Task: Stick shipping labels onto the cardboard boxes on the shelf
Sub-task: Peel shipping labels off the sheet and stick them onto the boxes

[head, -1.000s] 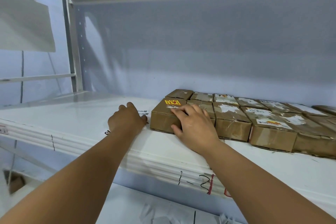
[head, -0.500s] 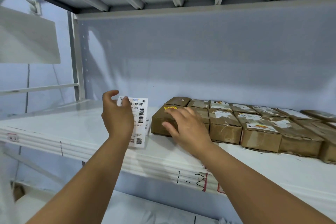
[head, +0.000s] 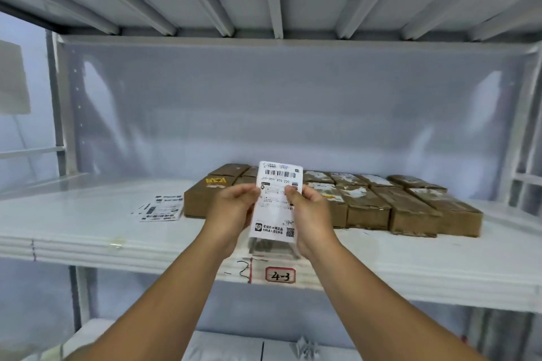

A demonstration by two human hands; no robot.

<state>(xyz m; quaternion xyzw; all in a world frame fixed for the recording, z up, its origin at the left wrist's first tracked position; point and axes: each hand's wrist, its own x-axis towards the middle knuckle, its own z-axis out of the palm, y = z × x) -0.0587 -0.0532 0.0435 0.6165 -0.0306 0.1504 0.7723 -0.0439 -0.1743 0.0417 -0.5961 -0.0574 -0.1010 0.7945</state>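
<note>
Now that the left hand (head: pixel 234 208) has lifted a shipping label (head: pixel 274 214) off the shelf (head: pixel 88 228) and the right hand (head: pixel 311 214) has left the leftmost cardboard box (head: pixel 202 199) to join it, the head view shows both hands pinching the label's side edges, thumbs in front, holding it upright before the rows of boxes. The spare labels (head: pixel 162 208) lie just left of that box. Peeling the backing likely comes next, and that box looks the likely target

A stockroom or warehouse. White metal shelving (head: pixel 88 231) carries rows of cardboard boxes (head: pixel 410 208), loose barcode labels (head: pixel 161 208), and a handwritten "4-3" tag (head: pixel 280 275).
</note>
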